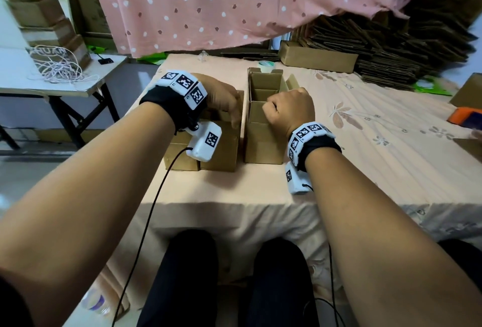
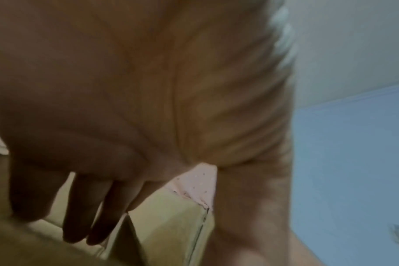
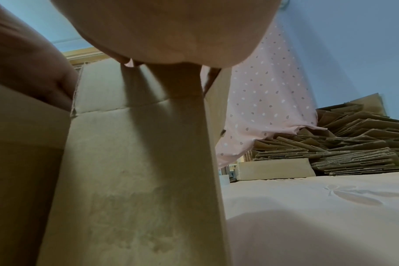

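Two brown cardboard boxes stand side by side on the peach cloth table point(image 1: 365, 149). My left hand point(image 1: 224, 99) lies over the top of the lower left box point(image 1: 219, 149). Its straight fingers point(image 2: 80, 207) reach down onto the cardboard point(image 2: 166, 225) at the box's right edge. The taller right box point(image 1: 263, 141) is open on top, with dividers inside. My right hand point(image 1: 288, 108) grips its near wall at the rim. The thumb point(image 3: 178, 81) presses the outside of the wall point(image 3: 137, 162), and the fingers curl over the rim and are hidden inside.
Flattened cartons point(image 1: 391, 39) pile up at the back right behind a closed long box point(image 1: 318, 59) and a tape roll point(image 1: 266, 65). A pink dotted curtain point(image 1: 234, 0) hangs behind. A side table with tangled cord point(image 1: 57, 68) stands left. An orange object point(image 1: 467, 118) lies far right.
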Motion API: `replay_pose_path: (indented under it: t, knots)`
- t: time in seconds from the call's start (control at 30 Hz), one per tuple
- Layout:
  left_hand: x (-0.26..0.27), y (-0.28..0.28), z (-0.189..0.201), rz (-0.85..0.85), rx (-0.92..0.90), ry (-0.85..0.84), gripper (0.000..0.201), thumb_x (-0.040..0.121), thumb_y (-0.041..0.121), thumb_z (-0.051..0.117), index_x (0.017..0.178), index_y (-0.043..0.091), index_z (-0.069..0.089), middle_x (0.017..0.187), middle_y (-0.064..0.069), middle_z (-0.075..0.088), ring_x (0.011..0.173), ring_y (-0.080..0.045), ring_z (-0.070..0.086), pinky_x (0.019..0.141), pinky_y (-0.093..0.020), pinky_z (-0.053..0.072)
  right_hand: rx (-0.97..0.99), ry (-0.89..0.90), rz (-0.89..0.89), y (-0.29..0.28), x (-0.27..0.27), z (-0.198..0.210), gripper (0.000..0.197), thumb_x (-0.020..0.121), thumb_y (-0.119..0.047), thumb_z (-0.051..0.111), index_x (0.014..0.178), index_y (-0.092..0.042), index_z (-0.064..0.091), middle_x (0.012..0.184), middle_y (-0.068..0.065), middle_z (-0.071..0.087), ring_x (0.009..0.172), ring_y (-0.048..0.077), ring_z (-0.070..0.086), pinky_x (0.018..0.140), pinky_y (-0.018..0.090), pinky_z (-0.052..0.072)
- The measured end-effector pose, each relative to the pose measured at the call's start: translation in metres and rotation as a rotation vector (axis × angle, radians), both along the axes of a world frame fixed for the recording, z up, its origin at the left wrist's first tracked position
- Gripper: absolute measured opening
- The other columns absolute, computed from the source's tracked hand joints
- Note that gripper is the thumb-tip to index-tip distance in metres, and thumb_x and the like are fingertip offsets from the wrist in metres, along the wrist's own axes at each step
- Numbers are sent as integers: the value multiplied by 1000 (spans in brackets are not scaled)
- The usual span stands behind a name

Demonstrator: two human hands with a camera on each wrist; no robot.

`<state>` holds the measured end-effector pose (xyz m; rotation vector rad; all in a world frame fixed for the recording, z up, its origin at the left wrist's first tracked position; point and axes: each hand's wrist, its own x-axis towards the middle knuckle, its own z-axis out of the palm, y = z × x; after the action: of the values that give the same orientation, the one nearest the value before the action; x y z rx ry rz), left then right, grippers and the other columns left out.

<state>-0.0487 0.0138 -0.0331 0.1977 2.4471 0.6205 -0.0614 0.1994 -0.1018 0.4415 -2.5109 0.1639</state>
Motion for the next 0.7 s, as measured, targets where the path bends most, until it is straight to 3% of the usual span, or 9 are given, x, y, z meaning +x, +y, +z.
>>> replay_pose_path:
  t: [0.1,0.17,0.2,0.27,0.37,0.43,0.53,0.7]
  knots:
    - [1,-2,-4,17,-114,-34,74,54,27,93,119,4,65,114,-20,72,104,-41,69,98,-55,53,4,-17,-10,0,-1,1,37,81,-32,31,53,-14,48,49,-1,39,54,28,38,70,30,23]
    - [4,-3,-11,33,-238,143,64,68,27,89,122,13,58,122,-16,67,113,-38,64,100,-45,52,4,-21,-20,0,0,2,38,81,-31,31,53,-13,50,50,0,41,53,28,38,70,30,23]
    - [4,-4,-15,38,-260,253,62,79,23,83,134,14,55,131,-16,62,120,-37,61,100,-42,51,1,-21,-25,0,0,2,38,81,-30,31,53,-13,50,50,1,42,53,28,38,70,30,23]
    - [2,-5,-25,15,-287,319,58,85,21,76,138,11,56,135,-13,61,123,-32,59,101,-41,50,-5,-25,-30,-2,0,2,38,81,-30,31,53,-12,51,51,2,44,53,29,39,71,31,23]
    - [6,-1,-32,-25,-365,244,56,79,35,81,130,21,63,112,-1,70,100,-24,66,82,-33,53,-23,-36,-33,-2,1,3,39,80,-30,31,53,-12,51,50,2,43,54,30,40,71,31,25]
    - [10,4,-30,-51,-455,323,51,83,38,77,128,20,63,114,-2,69,100,-25,65,83,-31,49,-34,-43,-36,-2,0,3,39,80,-30,31,52,-12,50,48,0,40,52,28,38,71,31,26]
    - [9,11,-26,-69,-457,427,34,94,24,66,126,11,64,120,-8,67,103,-27,62,80,-33,46,-35,-44,-43,-1,1,3,40,82,-30,31,52,-12,51,49,0,42,52,27,39,71,31,28]
    - [7,11,-10,-27,-443,521,28,94,19,66,118,6,69,96,-4,59,88,-21,54,75,-31,43,-38,-69,-42,-2,3,4,42,85,-32,31,54,-14,54,52,0,47,55,25,43,75,32,33]
